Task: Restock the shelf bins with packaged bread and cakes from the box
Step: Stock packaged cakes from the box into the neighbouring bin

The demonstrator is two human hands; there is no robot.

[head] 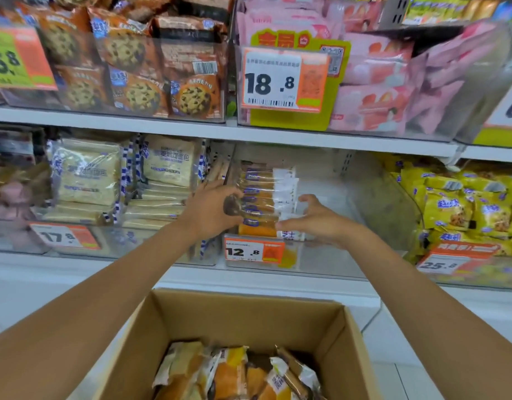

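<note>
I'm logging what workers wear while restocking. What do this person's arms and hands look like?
The left forearm and right forearm are bare to the frame's lower edge; no sleeve or cuff shows. The left hand and right hand are bare too: no gloves, and no watch, bracelet or ring that I can make out, though the fingers are slightly blurred.

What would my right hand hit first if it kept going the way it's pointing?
Most likely the stack of cake packs in the 12.8 bin; the right hand sits just beside it.

Box (243, 321) below shelf bins (321, 255)
</note>
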